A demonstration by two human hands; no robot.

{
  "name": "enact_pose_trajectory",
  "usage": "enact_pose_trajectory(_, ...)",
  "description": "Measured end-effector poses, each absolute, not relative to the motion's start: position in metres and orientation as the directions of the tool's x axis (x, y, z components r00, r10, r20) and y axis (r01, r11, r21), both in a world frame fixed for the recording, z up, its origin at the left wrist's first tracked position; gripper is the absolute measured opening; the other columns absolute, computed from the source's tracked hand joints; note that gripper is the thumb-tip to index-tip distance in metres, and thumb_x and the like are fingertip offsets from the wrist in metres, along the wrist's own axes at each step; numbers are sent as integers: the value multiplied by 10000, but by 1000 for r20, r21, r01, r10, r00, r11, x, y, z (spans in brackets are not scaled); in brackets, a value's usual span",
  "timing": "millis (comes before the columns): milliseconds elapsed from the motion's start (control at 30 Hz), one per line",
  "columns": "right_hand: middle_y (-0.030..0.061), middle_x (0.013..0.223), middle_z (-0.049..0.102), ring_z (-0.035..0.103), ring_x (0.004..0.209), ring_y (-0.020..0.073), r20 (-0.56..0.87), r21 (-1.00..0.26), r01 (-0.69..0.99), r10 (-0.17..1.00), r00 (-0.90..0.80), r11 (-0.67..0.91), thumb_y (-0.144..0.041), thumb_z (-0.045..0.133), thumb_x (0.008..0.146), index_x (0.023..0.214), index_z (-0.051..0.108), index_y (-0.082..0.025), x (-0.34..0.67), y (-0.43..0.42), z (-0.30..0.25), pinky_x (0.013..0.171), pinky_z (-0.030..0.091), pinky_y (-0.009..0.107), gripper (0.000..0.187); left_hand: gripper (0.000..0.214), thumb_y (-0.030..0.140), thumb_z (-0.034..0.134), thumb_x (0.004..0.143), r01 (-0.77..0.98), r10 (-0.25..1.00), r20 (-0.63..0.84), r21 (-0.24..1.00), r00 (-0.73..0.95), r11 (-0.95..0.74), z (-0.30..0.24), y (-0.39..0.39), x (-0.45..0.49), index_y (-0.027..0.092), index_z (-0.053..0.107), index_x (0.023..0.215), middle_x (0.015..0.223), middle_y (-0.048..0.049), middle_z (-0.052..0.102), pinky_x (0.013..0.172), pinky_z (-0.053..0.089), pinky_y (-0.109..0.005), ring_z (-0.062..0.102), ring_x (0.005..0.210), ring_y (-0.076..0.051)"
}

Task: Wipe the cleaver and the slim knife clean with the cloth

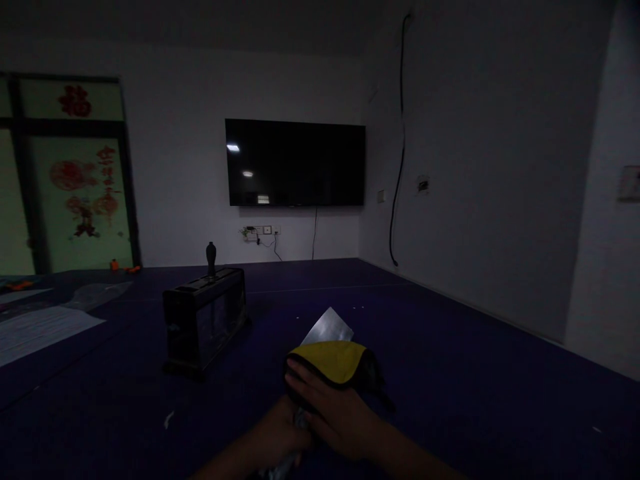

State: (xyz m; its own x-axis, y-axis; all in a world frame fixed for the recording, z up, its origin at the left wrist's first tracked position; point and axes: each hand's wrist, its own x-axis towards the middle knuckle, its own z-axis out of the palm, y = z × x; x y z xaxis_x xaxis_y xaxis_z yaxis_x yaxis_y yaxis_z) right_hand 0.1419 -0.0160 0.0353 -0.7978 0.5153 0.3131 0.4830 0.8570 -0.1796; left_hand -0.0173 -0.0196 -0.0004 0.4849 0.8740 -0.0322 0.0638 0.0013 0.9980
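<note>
A flat, shiny metal blade (329, 325) with a squared corner points away from me above the dark blue table. Over its near part lies a yellow cloth with a black edge (335, 360). My right hand (345, 413) is closed on the cloth, fingers together across its left side, pressing it against the blade. Just below, my left hand (283, 433) is wrapped round a greyish, patterned handle (300, 420). The cloth and my right hand hide where handle and blade meet. Dim light makes the handle's details hard to tell.
A black-framed case with clear sides (220, 327) stands left of my hands, a small dark vase (211, 259) on top. Printed sheets (45, 330) and clear plastic (97, 293) lie far left. White scraps dot the blue table (425, 373). A wall borders the right side.
</note>
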Motion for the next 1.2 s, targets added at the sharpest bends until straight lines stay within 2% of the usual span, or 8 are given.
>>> enact_pose_trajectory(200, -30, 1462, 22, 133, 1319, 190, 309, -165, 501, 527, -792, 850, -279, 276, 917, 1394, 67, -283, 141, -16, 35, 1061, 176, 397, 521, 540, 51, 517, 507, 56, 871, -24, 998, 490, -4, 5, -22, -17, 142, 487, 1039, 572, 81, 548, 381, 316, -159, 390, 352, -34)
enact_pose_trajectory(300, -30, 1462, 14, 114, 1322, 185, 327, -166, 513, 538, -777, 842, -267, 282, 914, 1394, 53, -283, 141, -14, 32, 1056, 195, 391, 532, 348, 69, 514, 511, 106, 881, -35, 994, 471, -17, 6, -22, -18, 132, 534, 853, 488, 89, 498, 367, 297, -163, 376, 336, -39)
enact_pose_trajectory(400, -22, 1464, 16, 107, 1323, 179, 363, -183, 524, 553, -750, 832, -248, 291, 909, 1395, 62, -277, 142, -9, 29, 1057, 193, 387, 538, 162, 99, 528, 515, 147, 900, -56, 989, 433, -9, 1, -19, -21, 149, 495, 666, 433, 94, 450, 354, 274, -167, 375, 322, -45)
enact_pose_trajectory(633, -3, 1467, 5, 101, 1324, 173, 383, -234, 506, 558, -736, 830, -266, 282, 917, 1395, 71, -262, 145, -4, 27, 1057, 197, 377, 522, 118, 138, 527, 501, 196, 902, -108, 980, 417, 27, -9, -12, -23, 168, 451, 586, 393, 95, 429, 339, 257, -169, 369, 301, -55)
enact_pose_trajectory(833, 3, 1466, -22, 52, 1327, 162, 376, -242, 472, 530, -760, 848, -283, 274, 924, 1398, 49, -237, 145, -5, 27, 1069, 163, 360, 527, 142, 122, 516, 483, 195, 933, -129, 979, 336, 65, -8, -14, -22, 172, 448, 598, 398, 91, 444, 338, 243, -161, 383, 311, -60)
enact_pose_trajectory(1067, -3, 1463, -19, 55, 1326, 165, 341, -251, 463, 525, -780, 850, -277, 280, 922, 1398, 49, -238, 143, -11, 32, 1065, 180, 346, 531, 23, 126, 504, 499, 156, 894, -39, 987, 447, -35, -1, -16, -20, 141, 499, 516, 371, 70, 439, 335, 253, -162, 363, 296, -51)
enact_pose_trajectory(1200, -7, 1462, -21, 77, 1325, 167, 308, -264, 453, 519, -797, 852, -274, 292, 916, 1398, 42, -246, 142, -14, 33, 1062, 188, 345, 543, 266, 105, 520, 513, 69, 884, 0, 997, 467, -37, 0, -17, -19, 104, 607, 763, 408, 74, 475, 342, 275, -163, 367, 296, -48)
